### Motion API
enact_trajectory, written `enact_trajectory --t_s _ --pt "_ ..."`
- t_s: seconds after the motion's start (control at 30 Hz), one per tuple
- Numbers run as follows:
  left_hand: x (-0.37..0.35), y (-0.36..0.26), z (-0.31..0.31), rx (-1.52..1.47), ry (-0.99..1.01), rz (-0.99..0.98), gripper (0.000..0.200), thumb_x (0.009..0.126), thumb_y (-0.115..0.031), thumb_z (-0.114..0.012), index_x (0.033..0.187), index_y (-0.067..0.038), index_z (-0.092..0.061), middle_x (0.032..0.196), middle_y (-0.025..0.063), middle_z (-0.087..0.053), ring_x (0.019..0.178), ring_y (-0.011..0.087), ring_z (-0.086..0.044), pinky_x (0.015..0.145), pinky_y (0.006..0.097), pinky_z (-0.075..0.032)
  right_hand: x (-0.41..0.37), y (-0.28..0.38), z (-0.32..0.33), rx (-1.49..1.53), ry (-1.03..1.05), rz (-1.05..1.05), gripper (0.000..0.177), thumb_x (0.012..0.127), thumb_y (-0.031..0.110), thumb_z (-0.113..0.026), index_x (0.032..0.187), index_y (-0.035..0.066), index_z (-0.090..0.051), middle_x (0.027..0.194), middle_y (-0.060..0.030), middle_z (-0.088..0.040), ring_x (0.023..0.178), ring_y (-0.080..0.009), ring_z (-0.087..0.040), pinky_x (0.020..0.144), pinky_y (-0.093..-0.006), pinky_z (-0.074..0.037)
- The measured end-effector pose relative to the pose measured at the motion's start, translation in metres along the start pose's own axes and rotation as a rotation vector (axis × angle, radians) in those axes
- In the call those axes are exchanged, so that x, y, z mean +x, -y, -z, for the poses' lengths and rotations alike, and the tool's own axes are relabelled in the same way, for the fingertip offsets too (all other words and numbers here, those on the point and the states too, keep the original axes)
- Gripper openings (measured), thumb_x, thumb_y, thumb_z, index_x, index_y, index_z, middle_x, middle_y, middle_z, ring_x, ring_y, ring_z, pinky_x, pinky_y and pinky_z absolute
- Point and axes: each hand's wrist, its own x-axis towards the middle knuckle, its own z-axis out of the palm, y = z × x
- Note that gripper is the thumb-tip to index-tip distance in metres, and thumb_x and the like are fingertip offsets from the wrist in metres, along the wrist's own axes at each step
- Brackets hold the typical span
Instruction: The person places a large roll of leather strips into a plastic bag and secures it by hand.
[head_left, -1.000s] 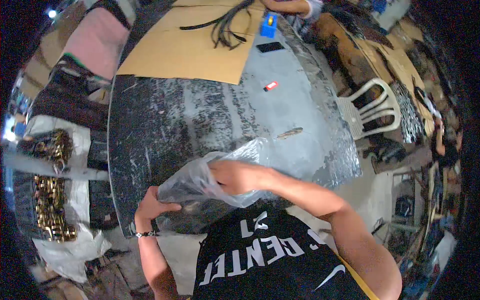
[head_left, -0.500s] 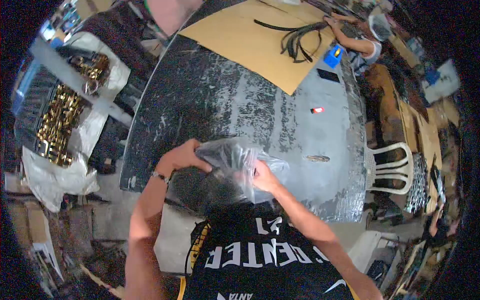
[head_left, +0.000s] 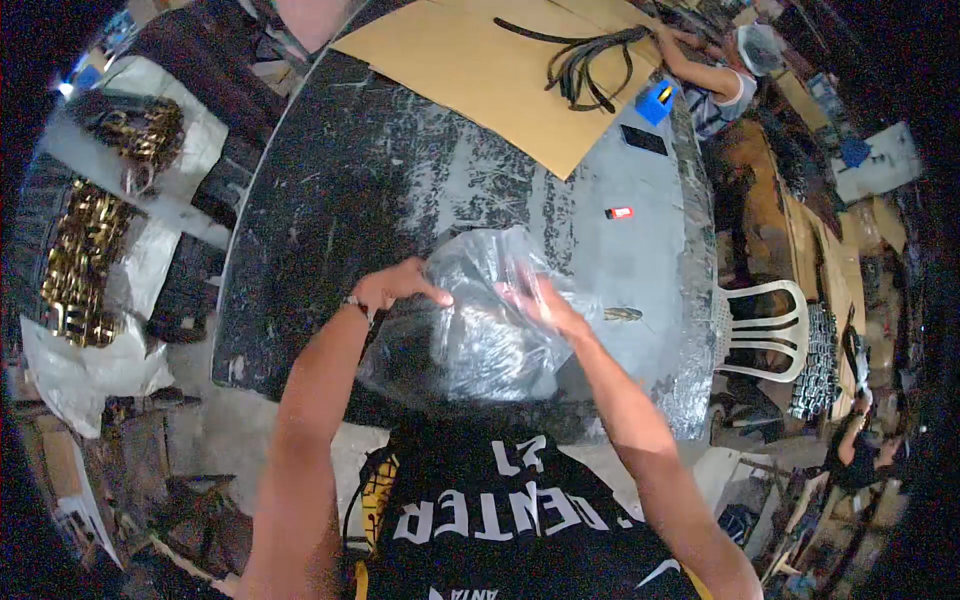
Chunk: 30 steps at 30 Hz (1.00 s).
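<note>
— The left hand point(head_left: 398, 284) and right hand point(head_left: 560, 314) have moved forward, the clear plastic bag point(head_left: 490, 350) spread wider between them over the table point(head_left: 320, 190)
— Light, limp, slippery, I'd guess; best pinched at its edge
— Left hand half-curled there, right hand blurred through film; can't tell either grip
— Farther off, a co-worker's hand point(head_left: 663, 36) by the black cords point(head_left: 588, 62) is unclear

From the bag point(head_left: 500, 345), on the table point(head_left: 330, 220): cardboard point(head_left: 450, 60) at twelve, cables point(head_left: 575, 75) on it; box point(head_left: 654, 106) and phone point(head_left: 643, 140) at one. Off it: chair point(head_left: 795, 331) at three, metal parts point(head_left: 85, 260) at nine.
</note>
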Motion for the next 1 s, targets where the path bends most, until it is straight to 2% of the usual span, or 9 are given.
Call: enact_trajectory --t_s 0.03,0.07,0.2,0.33,0.43,0.57,0.63,0.87,1.0 --pt "-0.039 -0.040 -0.012 -0.048 0.124 -0.013 0.082 0.059 -0.017 -0.091 0.132 -0.005 -0.055 0.124 0.0078 -0.065 0.113 0.0253 -0.059 0.103 0.0384 -0.041 0.010 -0.047 -0.022 0.481 -0.001 0.042 0.060 0.096 0.041 -0.059 0.141 0.005 -0.046 0.136 -0.0218 -0.056 0.125 -0.0294 -0.053 0.104 -0.0391 -0.041" --pt "-0.039 -0.034 -0.017 -0.053 0.135 0.001 0.082 0.059 -0.017 -0.091 0.132 -0.005 -0.055 0.124 0.0078 -0.065 0.113 0.0253 -0.059 0.103 0.0384 -0.041 0.008 -0.059 -0.027 0.488 0.000 0.025 0.060 0.096 0.041 -0.059 0.141 0.005 -0.046 0.136 -0.0218 -0.056 0.125 -0.0294 -0.053 0.104 -0.0391 -0.041" --pt "-0.033 -0.010 -0.022 -0.028 0.130 0.128 0.080 0.060 -0.024 -0.093 0.129 0.000 -0.058 0.124 0.0120 -0.064 0.120 0.0268 -0.056 0.105 0.0383 -0.039 0.004 -0.013 -0.019 0.152 0.092 -0.132 0.055 0.096 0.032 -0.061 0.141 0.004 -0.045 0.135 -0.0222 -0.055 0.119 -0.0340 -0.057 0.101 -0.0402 -0.043" --pt "-0.056 -0.048 -0.022 0.014 0.134 0.155 0.083 0.060 -0.026 -0.093 0.130 0.001 -0.056 0.127 0.0139 -0.062 0.120 0.0260 -0.056 0.104 0.0370 -0.041 0.021 -0.015 -0.007 0.146 -0.110 0.038 0.045 0.090 0.028 -0.069 0.126 0.005 -0.057 0.118 -0.0206 -0.061 0.109 -0.0356 -0.060 0.097 -0.0427 -0.046" --pt "-0.043 -0.023 -0.021 0.106 0.078 0.200 0.079 0.060 -0.027 -0.093 0.126 0.002 -0.059 0.125 0.0144 -0.063 0.117 0.0249 -0.058 0.101 0.0358 -0.044 0.046 -0.016 0.004 -0.018 0.042 0.346 0.041 0.084 0.035 -0.074 0.114 0.008 -0.066 0.112 -0.0216 -0.065 0.100 -0.0374 -0.063 0.086 -0.0414 -0.049" --pt "-0.041 -0.021 -0.020 0.055 0.105 0.119 0.075 0.059 -0.027 -0.093 0.120 0.004 -0.063 0.117 0.0134 -0.067 0.109 0.0238 -0.062 0.098 0.0344 -0.046 0.048 -0.012 0.018 0.012 0.267 0.127 0.035 0.082 0.035 -0.074 0.103 0.006 -0.070 0.094 -0.0199 -0.069 0.084 -0.0361 -0.066 0.079 -0.0422 -0.051" --pt "-0.038 -0.018 -0.019 0.014 0.148 0.091 0.075 0.059 -0.027 -0.094 0.119 0.004 -0.063 0.115 0.0128 -0.068 0.107 0.0233 -0.062 0.097 0.0341 -0.046 0.048 -0.013 0.018 -0.075 0.416 0.096 0.027 0.088 0.028 -0.070 0.095 0.003 -0.071 0.081 -0.0124 -0.071 0.074 -0.0237 -0.066 0.076 -0.0385 -0.052" --pt "-0.030 0.012 -0.016 0.053 0.047 0.001 0.073 0.059 -0.024 -0.093 0.118 0.005 -0.063 0.110 0.0119 -0.069 0.101 0.0205 -0.063 0.093 0.0330 -0.047 0.032 -0.021 -0.019 -0.025 0.354 0.276 0.035 0.094 0.034 -0.061 0.112 0.004 -0.062 0.104 -0.0207 -0.067 0.096 -0.0349 -0.063 0.086 -0.0423 -0.048" --pt "-0.045 -0.019 -0.019 0.010 0.128 0.038 0.076 0.058 -0.024 -0.093 0.120 0.006 -0.061 0.112 0.0132 -0.068 0.103 0.0220 -0.062 0.093 0.0339 -0.047 0.026 -0.016 -0.021 0.040 0.388 0.116 0.028 0.091 0.026 -0.057 0.111 0.008 -0.065 0.105 -0.0211 -0.067 0.098 -0.0421 -0.063 0.085 -0.0497 -0.050"
